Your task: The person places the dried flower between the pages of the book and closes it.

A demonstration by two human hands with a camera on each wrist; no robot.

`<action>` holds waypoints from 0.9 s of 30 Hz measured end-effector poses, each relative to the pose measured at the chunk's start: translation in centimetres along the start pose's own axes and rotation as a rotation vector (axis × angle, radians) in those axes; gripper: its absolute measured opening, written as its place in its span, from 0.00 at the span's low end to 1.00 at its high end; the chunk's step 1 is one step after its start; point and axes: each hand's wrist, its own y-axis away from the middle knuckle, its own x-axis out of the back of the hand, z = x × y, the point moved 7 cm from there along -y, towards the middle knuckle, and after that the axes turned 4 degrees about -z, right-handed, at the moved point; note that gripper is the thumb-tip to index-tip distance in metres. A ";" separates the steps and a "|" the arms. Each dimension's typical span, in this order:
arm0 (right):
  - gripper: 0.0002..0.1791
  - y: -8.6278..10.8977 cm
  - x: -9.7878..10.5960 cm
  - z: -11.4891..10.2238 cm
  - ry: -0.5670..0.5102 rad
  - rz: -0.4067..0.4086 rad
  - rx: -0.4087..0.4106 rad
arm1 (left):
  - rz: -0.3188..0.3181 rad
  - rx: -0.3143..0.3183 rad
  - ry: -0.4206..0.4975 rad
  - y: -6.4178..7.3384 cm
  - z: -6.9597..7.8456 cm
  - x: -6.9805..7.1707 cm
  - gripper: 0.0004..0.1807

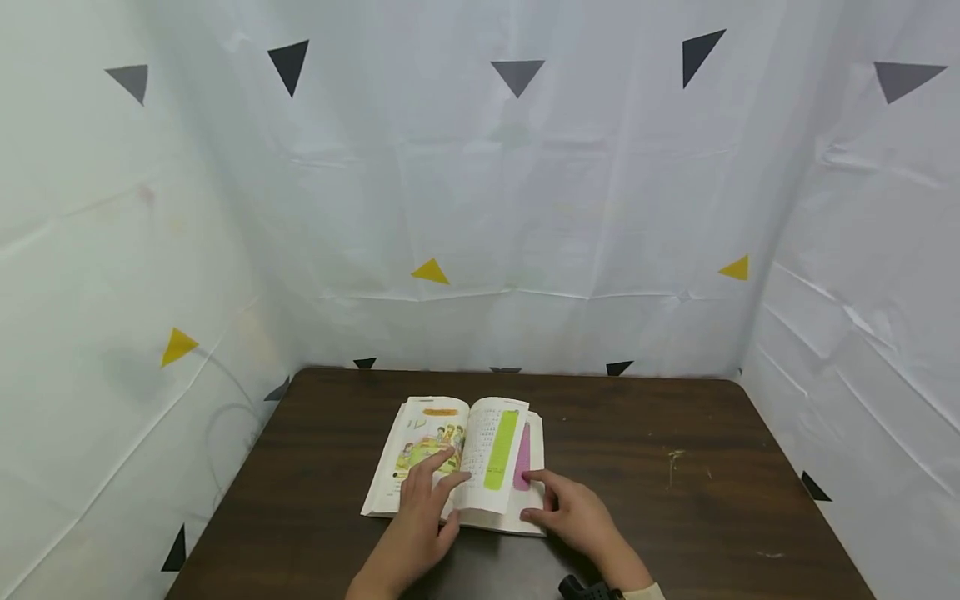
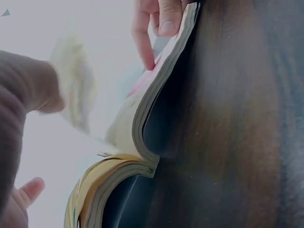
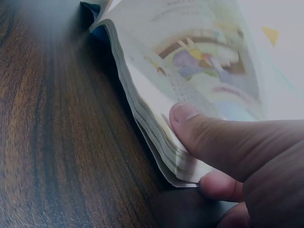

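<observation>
An open book (image 1: 495,521) lies on the dark wooden table, its left page showing a coloured picture (image 1: 427,446). A page with a green strip (image 1: 501,450) curves up over the right side, and a purple strip (image 1: 522,458) shows beyond it. My left hand (image 1: 420,517) is spread over the lower left page, its fingers reaching to the curved page near the middle fold. At the lower right corner my right hand (image 1: 573,512) holds the book's edge. Its thumb (image 3: 194,128) rests on the paper, and another finger curls by the corner.
The brown table (image 1: 675,500) extends around the book on all sides. White sheeting (image 1: 480,208) with black, grey and yellow triangles hangs behind and at both sides. A black device (image 1: 588,588) sits on the right wrist.
</observation>
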 end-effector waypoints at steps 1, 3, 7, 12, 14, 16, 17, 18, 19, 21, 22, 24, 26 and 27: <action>0.33 0.0 0.0 0.0 -0.003 -0.002 -0.004 | 0.018 -0.012 -0.002 0.1 0.1 0.1 0.31; 0.33 0.1 0.0 0.0 -0.010 -0.006 -0.009 | 0.049 -0.028 -0.004 0.2 0.2 0.3 0.25; 0.32 0.2 0.1 0.0 -0.031 -0.010 -0.020 | 0.097 -0.046 -0.010 0.5 0.2 0.5 0.30; 0.31 0.1 0.1 0.1 -0.050 -0.011 -0.016 | 0.122 -0.031 -0.040 0.7 -0.1 0.7 0.47; 0.31 0.1 0.0 0.0 -0.056 -0.014 -0.016 | 0.126 0.009 -0.049 0.7 -0.5 0.8 0.44; 0.31 0.1 0.0 0.1 -0.061 -0.015 -0.021 | 0.160 0.063 -0.059 0.6 -1.0 1.1 0.36; 0.31 0.1 -0.1 0.1 -0.064 -0.016 -0.023 | 0.186 0.099 -0.052 0.6 -1.3 1.3 0.32; 0.30 0.1 -0.1 0.1 -0.064 -0.017 -0.027 | 0.214 0.142 -0.050 0.7 -1.6 1.6 0.28; 0.30 0.1 -0.1 0.1 -0.064 -0.018 -0.030 | 0.242 0.186 -0.049 0.7 -2.0 1.8 0.25; 0.30 0.1 -0.1 0.2 -0.062 -0.019 -0.036 | 0.302 0.278 -0.047 0.9 -2.8 2.4 0.20; 0.29 0.1 -0.1 0.2 -0.061 -0.019 -0.038 | 0.327 0.324 -0.044 1.1 -3.1 2.6 0.19; 0.29 0.1 -0.1 0.2 -0.059 -0.018 -0.038 | 0.353 0.415 -0.053 1.4 -3.9 2.9 0.17; 0.29 0.1 -0.1 0.1 -0.061 -0.017 -0.036 | 0.353 0.494 -0.073 1.7 -4.4 2.9 0.15; 0.28 0.1 -0.1 0.1 -0.063 -0.016 -0.035 | 0.351 0.532 -0.082 1.9 -4.7 2.9 0.13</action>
